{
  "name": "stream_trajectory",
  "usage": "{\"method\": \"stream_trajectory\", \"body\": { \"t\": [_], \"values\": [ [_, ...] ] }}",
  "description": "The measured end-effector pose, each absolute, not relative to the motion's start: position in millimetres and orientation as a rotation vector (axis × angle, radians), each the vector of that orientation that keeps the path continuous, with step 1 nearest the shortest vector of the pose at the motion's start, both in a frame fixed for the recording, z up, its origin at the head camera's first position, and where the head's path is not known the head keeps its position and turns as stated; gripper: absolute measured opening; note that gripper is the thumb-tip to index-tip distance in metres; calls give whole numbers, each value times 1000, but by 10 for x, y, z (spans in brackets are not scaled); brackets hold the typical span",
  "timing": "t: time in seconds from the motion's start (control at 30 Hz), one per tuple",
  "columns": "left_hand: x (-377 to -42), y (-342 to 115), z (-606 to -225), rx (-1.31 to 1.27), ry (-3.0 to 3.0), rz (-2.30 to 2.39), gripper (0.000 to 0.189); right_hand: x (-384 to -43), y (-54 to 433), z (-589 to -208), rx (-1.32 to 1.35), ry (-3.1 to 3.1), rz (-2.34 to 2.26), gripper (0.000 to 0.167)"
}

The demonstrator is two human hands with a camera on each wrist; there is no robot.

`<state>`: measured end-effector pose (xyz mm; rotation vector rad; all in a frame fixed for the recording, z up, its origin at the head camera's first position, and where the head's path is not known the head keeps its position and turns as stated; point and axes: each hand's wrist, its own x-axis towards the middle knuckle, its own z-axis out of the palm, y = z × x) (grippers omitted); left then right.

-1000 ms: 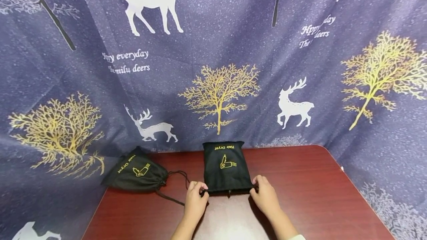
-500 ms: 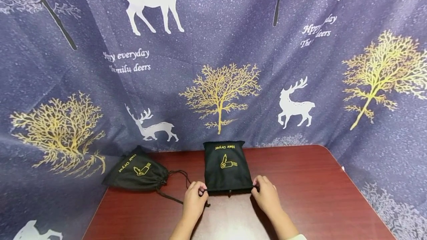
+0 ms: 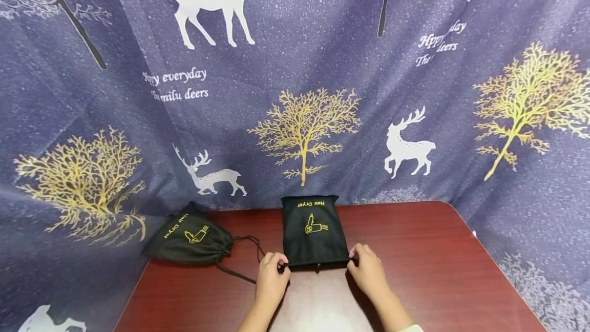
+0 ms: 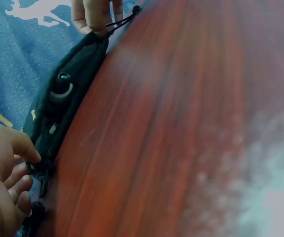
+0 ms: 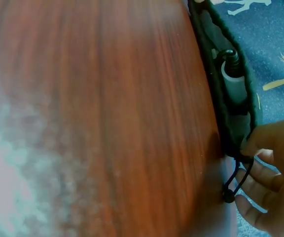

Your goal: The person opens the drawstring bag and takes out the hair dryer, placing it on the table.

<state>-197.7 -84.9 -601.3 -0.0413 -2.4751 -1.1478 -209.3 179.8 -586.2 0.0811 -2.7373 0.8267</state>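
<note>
A black drawstring bag (image 3: 315, 242) printed "Hair Dryer" in yellow lies flat at the middle of the table, its mouth toward me. My left hand (image 3: 272, 278) pinches the left corner of the mouth; my right hand (image 3: 369, 272) pinches the right corner. Between them the mouth gapes, and both wrist views look into it. Inside, a rounded grey-and-black object (image 5: 234, 81) shows, with a coiled black cord end (image 5: 229, 55) on it. A knotted drawstring loop (image 5: 236, 180) hangs from the corner by my right fingers. The rest of the contents is hidden in the bag.
Another black "Hair Dryer" bag (image 3: 191, 240) lies at the left, bulging and cinched, its drawstring (image 3: 235, 273) trailing toward my left hand. The dark red table (image 3: 415, 240) backs onto a purple-blue cloth (image 3: 322, 65) with deer and trees.
My hands and the bag stay almost where they were. My left hand has shifted very slightly at its corner.
</note>
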Motion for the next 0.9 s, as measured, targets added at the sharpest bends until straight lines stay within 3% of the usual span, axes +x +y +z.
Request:
{"method": "stream_trajectory", "body": {
  "t": [0.5, 0.9],
  "values": [
    [-1952, -672, -5993, -154, -2456, -1028, 39, -2017, 1721, -5717, 121, -2709, 913, 23],
    [-1912, -592, -5965, -183, -2395, -984, 31, -1980, 1667, -5719, 151, -2719, 925, 23]
  ]
}}
